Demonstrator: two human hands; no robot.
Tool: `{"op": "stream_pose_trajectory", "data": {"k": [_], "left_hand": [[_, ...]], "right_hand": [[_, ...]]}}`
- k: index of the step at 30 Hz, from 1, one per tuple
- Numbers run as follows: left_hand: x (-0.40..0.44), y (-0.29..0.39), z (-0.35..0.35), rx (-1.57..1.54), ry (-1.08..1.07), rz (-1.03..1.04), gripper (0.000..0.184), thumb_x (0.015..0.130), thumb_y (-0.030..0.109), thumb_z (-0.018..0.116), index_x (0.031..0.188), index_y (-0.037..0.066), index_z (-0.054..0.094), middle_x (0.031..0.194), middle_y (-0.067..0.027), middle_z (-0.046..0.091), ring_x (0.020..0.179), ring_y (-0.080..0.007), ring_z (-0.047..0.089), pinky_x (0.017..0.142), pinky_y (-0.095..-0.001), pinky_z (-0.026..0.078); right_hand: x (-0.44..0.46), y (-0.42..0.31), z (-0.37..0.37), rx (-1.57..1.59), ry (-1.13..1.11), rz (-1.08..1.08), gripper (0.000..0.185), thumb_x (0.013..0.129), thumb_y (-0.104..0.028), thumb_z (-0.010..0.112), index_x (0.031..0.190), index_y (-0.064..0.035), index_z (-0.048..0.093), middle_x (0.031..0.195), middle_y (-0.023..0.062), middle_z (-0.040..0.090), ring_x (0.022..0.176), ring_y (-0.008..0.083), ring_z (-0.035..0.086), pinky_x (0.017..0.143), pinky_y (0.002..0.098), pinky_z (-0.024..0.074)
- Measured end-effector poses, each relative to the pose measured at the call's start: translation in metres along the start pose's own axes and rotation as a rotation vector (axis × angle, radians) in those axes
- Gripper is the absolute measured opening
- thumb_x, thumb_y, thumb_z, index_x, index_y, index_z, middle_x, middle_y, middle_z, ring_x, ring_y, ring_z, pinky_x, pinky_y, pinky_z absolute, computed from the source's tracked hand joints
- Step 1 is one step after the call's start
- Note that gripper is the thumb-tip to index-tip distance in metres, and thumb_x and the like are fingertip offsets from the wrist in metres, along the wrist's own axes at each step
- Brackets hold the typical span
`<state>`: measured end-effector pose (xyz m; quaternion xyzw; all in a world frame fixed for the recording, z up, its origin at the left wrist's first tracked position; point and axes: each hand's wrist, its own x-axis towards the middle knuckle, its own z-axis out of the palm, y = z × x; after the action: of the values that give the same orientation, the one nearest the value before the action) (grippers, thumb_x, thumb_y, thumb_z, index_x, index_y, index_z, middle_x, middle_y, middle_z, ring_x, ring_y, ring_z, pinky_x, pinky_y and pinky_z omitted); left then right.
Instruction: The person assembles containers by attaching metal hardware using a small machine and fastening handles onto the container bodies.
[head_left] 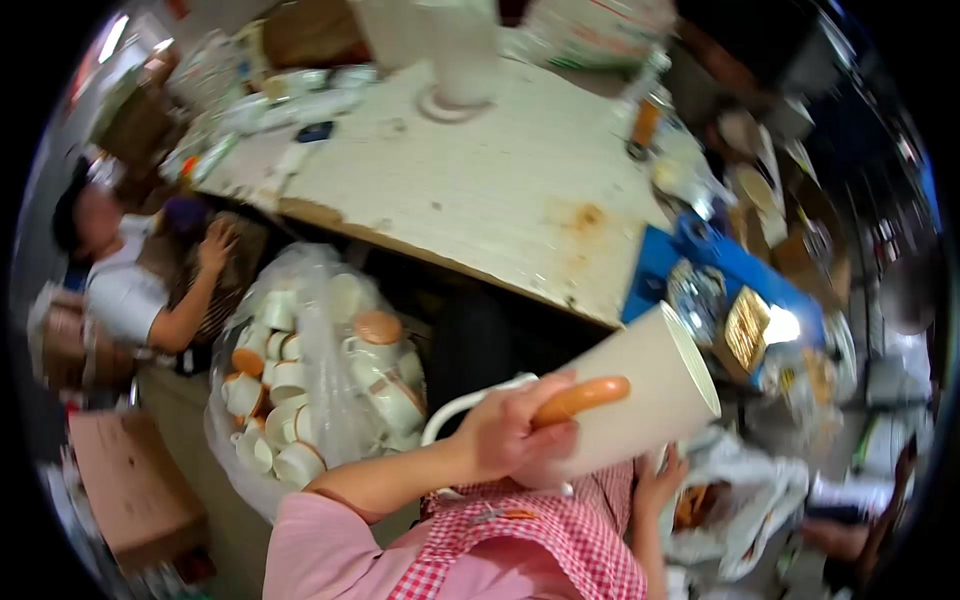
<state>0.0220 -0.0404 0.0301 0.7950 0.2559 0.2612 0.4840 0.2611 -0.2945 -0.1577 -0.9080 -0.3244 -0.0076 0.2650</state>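
Observation:
A large cream cylindrical jug [640, 390] lies tilted in front of me, its round end facing up and to the right. My left hand [510, 430] is wrapped round the jug's orange handle [585, 398]. A white curved loop [455, 410] sticks out behind my left wrist. Lower right, my right hand [662, 482] is partly hidden below the jug, its visible fingers apart, beside a white plastic bag [735, 500] with orange-brown pieces inside. On my lap is a red checked apron [480, 550].
A worn white table [440, 190] bears another pale jug [465, 60], a dark phone [315, 131] and an orange bottle [645, 125]. Left are a clear bag of cups [300, 370], a seated person [130, 270] and a cardboard box [135, 490]. Blue material [650, 270] lies at right.

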Motion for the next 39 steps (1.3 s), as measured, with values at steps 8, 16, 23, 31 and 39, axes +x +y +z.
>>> {"op": "stream_pose_trajectory", "data": {"k": [8, 16, 23, 31, 39], "left_hand": [[0.008, 0.016, 0.013, -0.091, -0.229, -0.02, 0.053, 0.082, 0.008, 0.076, 0.131, 0.002, 0.057, 0.136, -0.0182, 0.061, 0.117, -0.0336, 0.065, 0.098, -0.035, 0.051], [0.0, 0.02, 0.005, -0.128, -0.246, -0.1, 0.049, 0.079, 0.005, 0.076, 0.126, 0.005, 0.06, 0.136, -0.0243, 0.059, 0.118, -0.0364, 0.064, 0.097, -0.0363, 0.051], [0.0, 0.025, 0.012, -0.018, -0.342, -0.084, 0.057, 0.078, 0.0, 0.071, 0.133, 0.004, 0.055, 0.141, -0.0232, 0.055, 0.117, -0.0402, 0.063, 0.1, -0.0377, 0.049], [-0.018, 0.024, 0.037, 0.143, -0.239, 0.026, 0.06, 0.085, 0.019, 0.073, 0.136, 0.004, 0.048, 0.136, -0.0271, 0.055, 0.085, -0.041, 0.069, 0.07, -0.0431, 0.058], [-0.026, 0.02, 0.025, 0.241, -0.248, 0.112, 0.057, 0.087, 0.019, 0.071, 0.135, 0.002, 0.046, 0.144, -0.026, 0.049, 0.1, -0.0383, 0.069, 0.08, -0.0398, 0.058]], "right_hand": [[0.145, -0.084, -0.168, 0.797, 0.05, -0.276, 0.055, 0.071, -0.032, 0.084, 0.113, 0.0013, 0.069, 0.103, 0.0076, 0.064, 0.089, 0.018, 0.06, 0.08, 0.0326, 0.048], [0.154, -0.111, -0.186, 0.505, -0.259, -0.627, 0.059, 0.055, -0.027, 0.092, 0.107, -0.0041, 0.074, 0.09, 0.007, 0.056, 0.078, 0.0199, 0.054, 0.068, 0.0308, 0.043], [0.143, -0.122, -0.173, 0.484, -0.274, -0.538, 0.051, 0.061, -0.025, 0.088, 0.106, -0.0049, 0.073, 0.085, 0.0066, 0.053, 0.077, 0.0196, 0.053, 0.068, 0.0316, 0.0429], [0.144, -0.158, -0.158, 0.312, -0.279, -0.3, 0.028, 0.081, -0.024, 0.077, 0.093, 0.0003, 0.07, 0.082, 0.0089, 0.051, 0.075, 0.0211, 0.052, 0.069, 0.0336, 0.0429], [0.209, -0.143, -0.173, 0.576, -0.504, -0.282, 0.052, 0.1, -0.046, 0.045, 0.112, 0.0007, 0.063, 0.118, 0.0099, 0.062, 0.11, 0.0174, 0.056, 0.093, 0.0328, 0.0451]]}}
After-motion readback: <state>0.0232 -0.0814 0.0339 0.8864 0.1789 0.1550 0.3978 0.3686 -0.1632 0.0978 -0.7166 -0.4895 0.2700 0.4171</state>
